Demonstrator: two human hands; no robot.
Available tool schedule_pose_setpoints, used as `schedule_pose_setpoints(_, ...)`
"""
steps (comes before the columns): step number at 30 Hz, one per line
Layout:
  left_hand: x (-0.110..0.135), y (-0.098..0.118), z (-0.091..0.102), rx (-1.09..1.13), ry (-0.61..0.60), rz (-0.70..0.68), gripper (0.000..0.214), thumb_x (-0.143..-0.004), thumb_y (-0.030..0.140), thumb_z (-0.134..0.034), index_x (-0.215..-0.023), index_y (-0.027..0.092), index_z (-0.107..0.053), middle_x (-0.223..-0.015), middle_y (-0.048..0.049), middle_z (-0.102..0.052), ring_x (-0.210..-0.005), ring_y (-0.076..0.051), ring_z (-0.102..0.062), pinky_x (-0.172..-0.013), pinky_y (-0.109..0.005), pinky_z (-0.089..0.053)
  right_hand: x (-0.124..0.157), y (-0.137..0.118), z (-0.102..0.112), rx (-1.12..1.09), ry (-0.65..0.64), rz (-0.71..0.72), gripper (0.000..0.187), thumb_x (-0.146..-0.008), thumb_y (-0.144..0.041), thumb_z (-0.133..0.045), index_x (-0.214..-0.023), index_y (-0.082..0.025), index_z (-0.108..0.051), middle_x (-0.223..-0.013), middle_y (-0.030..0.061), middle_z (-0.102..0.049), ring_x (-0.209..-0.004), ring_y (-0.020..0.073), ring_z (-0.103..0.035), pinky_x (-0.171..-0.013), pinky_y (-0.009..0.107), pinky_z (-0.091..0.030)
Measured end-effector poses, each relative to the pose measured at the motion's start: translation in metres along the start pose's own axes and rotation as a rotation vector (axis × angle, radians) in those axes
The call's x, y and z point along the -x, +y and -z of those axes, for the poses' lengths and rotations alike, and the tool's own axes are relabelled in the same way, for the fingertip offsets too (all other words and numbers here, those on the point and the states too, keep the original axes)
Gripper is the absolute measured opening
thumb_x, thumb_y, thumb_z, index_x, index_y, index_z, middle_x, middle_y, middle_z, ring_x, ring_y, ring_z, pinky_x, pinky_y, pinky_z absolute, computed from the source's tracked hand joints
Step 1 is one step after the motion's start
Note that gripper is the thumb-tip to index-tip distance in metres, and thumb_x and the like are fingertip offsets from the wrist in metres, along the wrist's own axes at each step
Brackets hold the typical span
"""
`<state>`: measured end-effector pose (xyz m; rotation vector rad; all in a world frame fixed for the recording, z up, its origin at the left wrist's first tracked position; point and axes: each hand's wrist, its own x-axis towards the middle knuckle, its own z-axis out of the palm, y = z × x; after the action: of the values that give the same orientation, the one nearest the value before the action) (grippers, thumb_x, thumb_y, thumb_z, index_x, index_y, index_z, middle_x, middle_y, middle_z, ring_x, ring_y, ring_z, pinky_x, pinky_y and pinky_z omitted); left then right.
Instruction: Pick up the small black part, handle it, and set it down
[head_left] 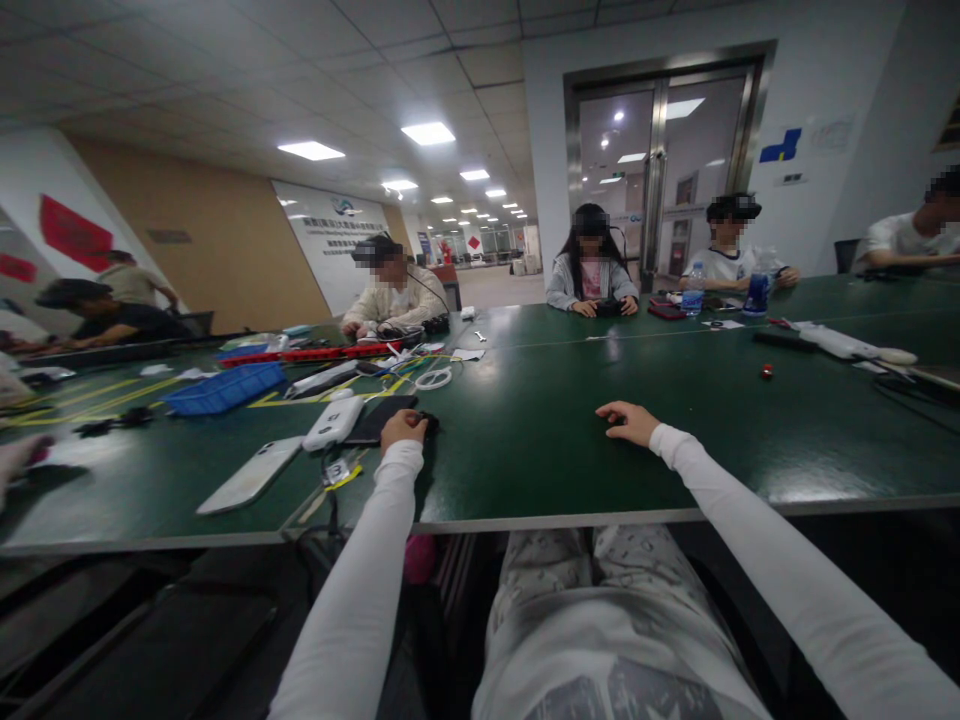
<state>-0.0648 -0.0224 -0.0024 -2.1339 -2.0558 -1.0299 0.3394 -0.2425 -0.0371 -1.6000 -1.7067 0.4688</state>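
Observation:
My left hand [403,428] is closed on a small black object [430,423] at the table's near side; its kind is hard to make out, since the fingers cover much of it. Just left of that hand lies a flat black item [373,424], with a white device [334,420] beside it. A pale smartphone [253,474] rests further left, near the front edge. Out over the green table [525,450], my right hand [630,422] has its thumb and fingers apart and holds nothing. Long white sleeves cover both arms.
A blue tray [225,388], red power strips [322,353] and a coiled white cable [433,379] lie at the left. A small red object [766,371] and a long white tool-like item [840,341] are at the right. Several people sit around the table; bottles [757,292] stand far right.

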Motion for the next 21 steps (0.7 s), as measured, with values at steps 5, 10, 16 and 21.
schedule_pose_setpoints(5, 0.005, 0.008, 0.006, -0.032, -0.016, -0.002, 0.029, -0.064, 0.03, -0.055, -0.09, 0.017, -0.056, -0.081, -0.0052, -0.061, -0.078, -0.017, -0.055, -0.071, -0.027, -0.041, 0.0, 0.001, 0.0, 0.002, 0.005, -0.004, 0.041, -0.061, -0.015, -0.061, -0.102, -0.023, -0.054, -0.1, 0.0025, -0.055, -0.084, 0.0137, -0.053, -0.078, 0.032, -0.042)
schedule_pose_setpoints(10, 0.005, 0.008, 0.006, -0.059, -0.012, -0.016, 0.029, -0.064, 0.031, -0.054, -0.089, 0.017, -0.056, -0.081, -0.0061, -0.06, -0.078, -0.018, -0.055, -0.071, -0.028, -0.041, 0.0, 0.001, 0.0, 0.02, -0.003, -0.008, 0.04, -0.062, -0.017, -0.061, -0.101, -0.023, -0.054, -0.099, 0.0022, -0.055, -0.085, 0.0141, -0.053, -0.078, 0.032, -0.041)
schedule_pose_setpoints(16, 0.005, 0.009, 0.007, -0.062, -0.032, -0.01, 0.029, -0.064, 0.033, -0.054, -0.088, 0.016, -0.055, -0.081, -0.0063, -0.06, -0.077, -0.018, -0.055, -0.069, -0.028, -0.041, 0.001, 0.0, 0.0, 0.034, 0.002, 0.004, 0.038, -0.062, -0.017, -0.061, -0.099, -0.022, -0.056, -0.097, 0.0021, -0.055, -0.084, 0.0141, -0.053, -0.077, 0.031, -0.042)
schedule_pose_setpoints(21, 0.009, 0.014, 0.011, -0.095, -0.026, -0.01, 0.028, -0.065, 0.034, -0.053, -0.086, 0.016, -0.054, -0.081, -0.0063, -0.06, -0.077, -0.018, -0.055, -0.068, -0.027, -0.041, 0.001, -0.002, 0.001, 0.029, -0.003, -0.005, 0.036, -0.062, -0.018, -0.061, -0.098, -0.023, -0.056, -0.097, 0.0021, -0.055, -0.084, 0.0144, -0.053, -0.077, 0.031, -0.042)
